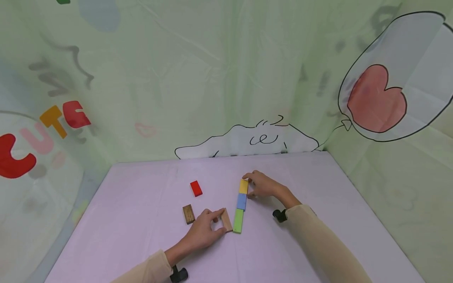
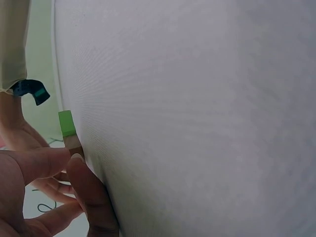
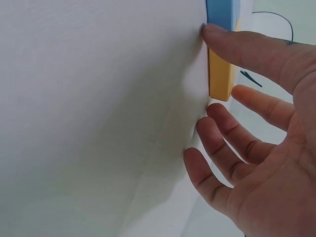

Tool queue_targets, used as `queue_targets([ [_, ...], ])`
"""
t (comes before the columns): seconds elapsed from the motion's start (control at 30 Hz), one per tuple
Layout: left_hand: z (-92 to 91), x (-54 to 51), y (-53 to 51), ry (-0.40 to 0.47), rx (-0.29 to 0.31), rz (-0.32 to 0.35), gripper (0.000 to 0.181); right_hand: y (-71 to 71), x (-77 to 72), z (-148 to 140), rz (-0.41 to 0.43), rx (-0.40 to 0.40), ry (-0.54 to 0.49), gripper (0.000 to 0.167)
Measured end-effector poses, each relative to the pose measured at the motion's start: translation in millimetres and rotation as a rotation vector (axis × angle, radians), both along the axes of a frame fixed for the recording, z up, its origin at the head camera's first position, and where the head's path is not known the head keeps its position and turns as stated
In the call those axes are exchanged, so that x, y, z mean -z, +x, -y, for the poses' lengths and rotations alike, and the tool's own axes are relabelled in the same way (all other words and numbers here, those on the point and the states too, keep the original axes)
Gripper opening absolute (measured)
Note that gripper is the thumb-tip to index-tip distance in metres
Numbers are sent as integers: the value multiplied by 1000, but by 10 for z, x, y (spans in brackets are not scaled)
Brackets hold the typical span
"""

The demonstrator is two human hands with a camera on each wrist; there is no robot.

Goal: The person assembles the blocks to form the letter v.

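Where the ground ends, pale green fabric backdrop (image 1: pixel 198 78) rises at the back and both sides, printed with letters and line drawings. Below it, lilac-covered table (image 1: pixel 124 220), creased lightly. On the backdrop at right, drawn balloon (image 1: pixel 417 51) with a red heart inside.

Two beige sleeves: right sleeve (image 1: pixel 325 243) reaching farther over the table, left sleeve (image 1: pixel 148 271) low at the near edge.

Left hand (image 1: pixel 203 232): narrow grip, thumb and forefinger pinching the light wooden block (image 1: pixel 227 221). Right hand (image 1: pixel 262 184): fingers spread wide and gently bent about the far end of the row; thumb tip at the row's right side, by the blue-yellow seam; forefinger tip at the yellow block's far end. Cannot tell how firmly it presses.

Blocks, all much alike in size. Three lie end to end in a line running away from the person: green block (image 1: pixel 238 221) nearest, blue block (image 1: pixel 241 201) between, yellow block (image 1: pixel 243 186) farthest. Light wooden one sits just left of the green, slanted, its near end closest to it; contact cannot be told. Apart, to the left: dark wooden block (image 1: pixel 188 214), just beyond the left hand, and red block (image 1: pixel 196 188), farther back, both lying askew.
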State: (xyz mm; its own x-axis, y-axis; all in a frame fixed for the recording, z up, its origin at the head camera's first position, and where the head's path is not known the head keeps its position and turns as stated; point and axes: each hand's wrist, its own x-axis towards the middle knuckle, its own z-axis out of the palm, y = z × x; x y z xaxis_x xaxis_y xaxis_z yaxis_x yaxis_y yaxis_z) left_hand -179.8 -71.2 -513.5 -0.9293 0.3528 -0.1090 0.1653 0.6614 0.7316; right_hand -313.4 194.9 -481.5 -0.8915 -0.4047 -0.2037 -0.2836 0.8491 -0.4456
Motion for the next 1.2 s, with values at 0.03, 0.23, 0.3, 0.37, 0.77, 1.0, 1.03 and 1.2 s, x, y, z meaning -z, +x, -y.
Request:
queue_targets([
  [0.03,-1,-2,-1,0,0,0,63,7,-4,0,-1,3,-3,70],
  [0.23,-1,-8,0,0,-1,-4,63,60,8,-1,-22,18,11,72],
  [0.3,-1,-12,1,0,-2,-5,63,92,10,0,-31,24,16,72],
  [0.37,-1,-15,2,1,-1,-7,63,133,10,1,-44,32,18,71],
  [0.77,1,-6,3,-2,2,-9,62,410,33,37,-109,49,-5,69],
  [1.0,4,5,0,-1,4,-12,62,551,47,104,-139,49,0,63],
  [1.03,3,5,0,-1,4,-14,62,573,45,114,-141,49,-5,62],
  [1.2,3,0,-3,11,9,-25,62,675,49,146,-168,40,-18,57],
])
